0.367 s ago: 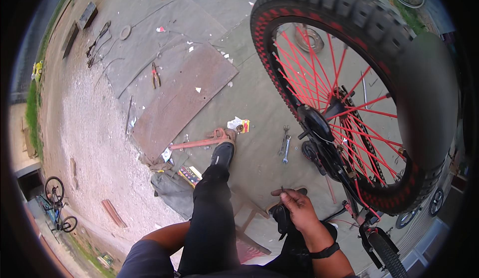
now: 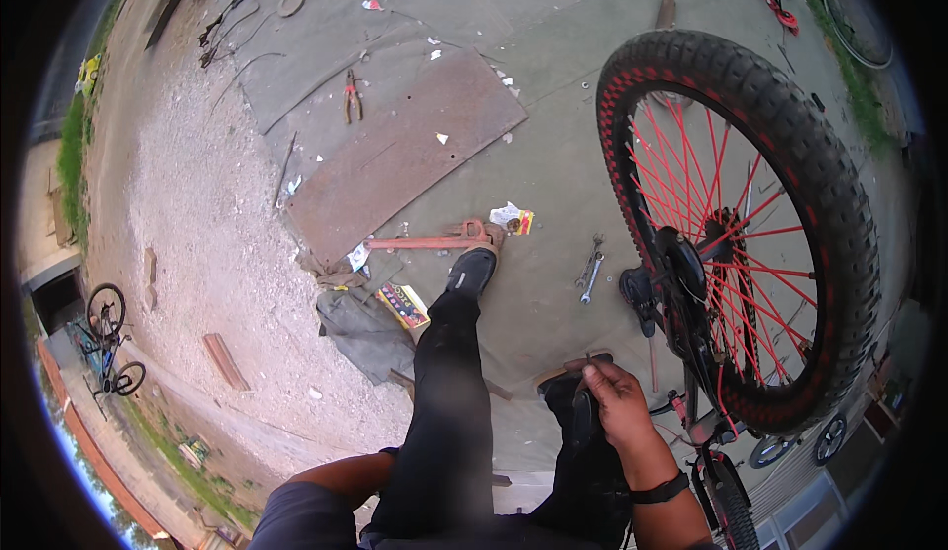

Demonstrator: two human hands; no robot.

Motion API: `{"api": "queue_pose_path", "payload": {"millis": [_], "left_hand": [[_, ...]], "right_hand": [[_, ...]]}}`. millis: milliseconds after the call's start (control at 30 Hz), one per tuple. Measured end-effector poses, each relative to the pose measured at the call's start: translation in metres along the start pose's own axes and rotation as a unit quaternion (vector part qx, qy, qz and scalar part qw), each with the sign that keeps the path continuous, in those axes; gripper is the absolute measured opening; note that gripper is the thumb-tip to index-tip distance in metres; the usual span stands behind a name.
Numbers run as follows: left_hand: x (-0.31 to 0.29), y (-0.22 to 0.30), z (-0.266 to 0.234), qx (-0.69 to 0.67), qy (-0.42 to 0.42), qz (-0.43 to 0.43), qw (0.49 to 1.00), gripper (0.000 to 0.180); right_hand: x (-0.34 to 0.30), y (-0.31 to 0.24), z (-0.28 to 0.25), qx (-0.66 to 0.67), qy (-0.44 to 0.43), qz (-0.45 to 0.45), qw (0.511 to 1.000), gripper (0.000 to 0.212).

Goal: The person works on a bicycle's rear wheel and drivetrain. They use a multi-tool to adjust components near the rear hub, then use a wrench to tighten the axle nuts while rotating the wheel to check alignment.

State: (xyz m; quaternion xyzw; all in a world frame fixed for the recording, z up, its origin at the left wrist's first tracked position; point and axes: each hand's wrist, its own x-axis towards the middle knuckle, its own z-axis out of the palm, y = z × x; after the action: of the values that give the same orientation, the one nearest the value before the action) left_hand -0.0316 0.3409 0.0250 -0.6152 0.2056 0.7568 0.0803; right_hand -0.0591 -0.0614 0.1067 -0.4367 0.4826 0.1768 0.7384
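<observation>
My right hand [image 2: 614,402] is closed in a pinch above my right shoe, with a dark band on the wrist. A small dark end shows at its fingertips, too small to name. Only my left forearm [image 2: 346,478] shows; the hand is hidden behind my left leg. To the right of my right hand stands a bicycle wheel [image 2: 851,254] with a knobby black tyre and red spokes. It is held up on a black frame, with a pedal [image 2: 637,293] beside it. Two wrenches [image 2: 592,278] lie on the ground ahead of my right hand.
A red pipe wrench [image 2: 425,242] lies by my left shoe, near a rusty metal plate [image 2: 395,155]. Pliers [image 2: 352,98] rest beyond the plate. Grey cloth [image 2: 360,338] and a yellow-red box [image 2: 403,305] lie left of my leg. Another bicycle [image 2: 107,343] stands far left.
The view has shifted, so the wheel sits farther right and the ground tools appear moved rightward. My right hand stays pinched near my shoe. A dark blurred shape over the tyre is gone.
</observation>
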Motion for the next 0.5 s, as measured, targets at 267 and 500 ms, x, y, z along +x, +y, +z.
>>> {"api": "queue_pose_path", "payload": {"millis": [267, 500], "left_hand": [[-0.135, -0.040, 0.022, -0.026, -0.063, 0.016, 0.998, 0.045], [-0.247, -0.091, -0.004, 0.030, -0.099, 0.077, 0.992, 0.046]], "right_hand": [[-0.039, -0.115, 0.062, -0.096, -0.050, -0.005, 0.994, 0.031], [-0.081, -0.240, 0.093, -0.171, -0.044, -0.080, 0.981, 0.031]]}}
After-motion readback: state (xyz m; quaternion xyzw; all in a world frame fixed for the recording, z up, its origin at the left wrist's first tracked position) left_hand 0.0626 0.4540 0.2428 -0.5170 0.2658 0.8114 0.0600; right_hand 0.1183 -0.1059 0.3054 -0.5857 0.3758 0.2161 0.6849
